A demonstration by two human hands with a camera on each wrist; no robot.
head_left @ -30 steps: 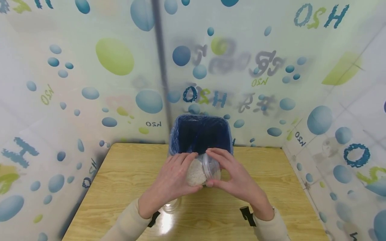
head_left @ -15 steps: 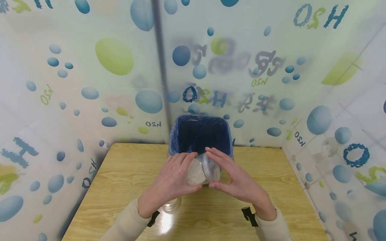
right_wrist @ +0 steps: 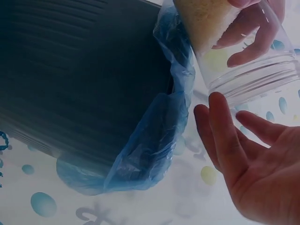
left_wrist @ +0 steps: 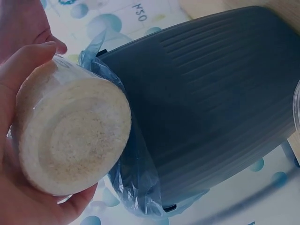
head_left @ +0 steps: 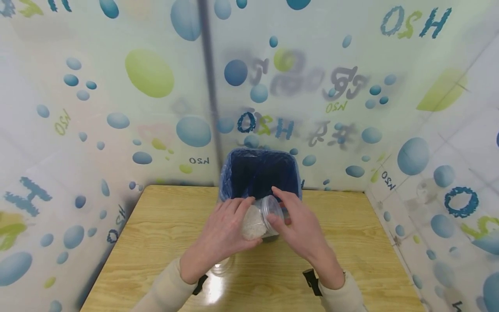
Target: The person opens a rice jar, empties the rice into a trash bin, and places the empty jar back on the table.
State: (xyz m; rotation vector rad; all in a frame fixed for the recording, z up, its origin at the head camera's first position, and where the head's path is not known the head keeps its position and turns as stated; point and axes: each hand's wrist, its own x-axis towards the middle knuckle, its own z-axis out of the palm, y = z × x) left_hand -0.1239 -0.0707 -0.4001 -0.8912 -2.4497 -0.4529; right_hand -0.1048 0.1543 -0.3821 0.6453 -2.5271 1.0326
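My left hand (head_left: pixel 224 225) grips a clear jar (head_left: pixel 253 223), tilted on its side, with white rice-like grains lying toward its base. In the left wrist view the jar's round base (left_wrist: pixel 77 136) faces the camera, fingers and thumb wrapped round its side. My right hand (head_left: pixel 300 225) is at the jar's ridged clear end. In the right wrist view its fingers are loosely bent, one fingertip (right_wrist: pixel 217 96) right at the ridged end (right_wrist: pixel 255 77), the thumb apart from it. The jar is just in front of a dark bin (head_left: pixel 261 173).
A blue plastic bag (right_wrist: pixel 145 145) lines the bin and folds over its rim. On the wooden table (head_left: pixel 175 216), a clear round container (head_left: pixel 221 266) stands partly behind my left wrist. Patterned sheets (head_left: pixel 156 130) rise behind and on both sides.
My right hand has turned and shifted a little left; its thumb has moved up from under the jar's ridged end to in front of it. The left hand and jar stay nearly in place.
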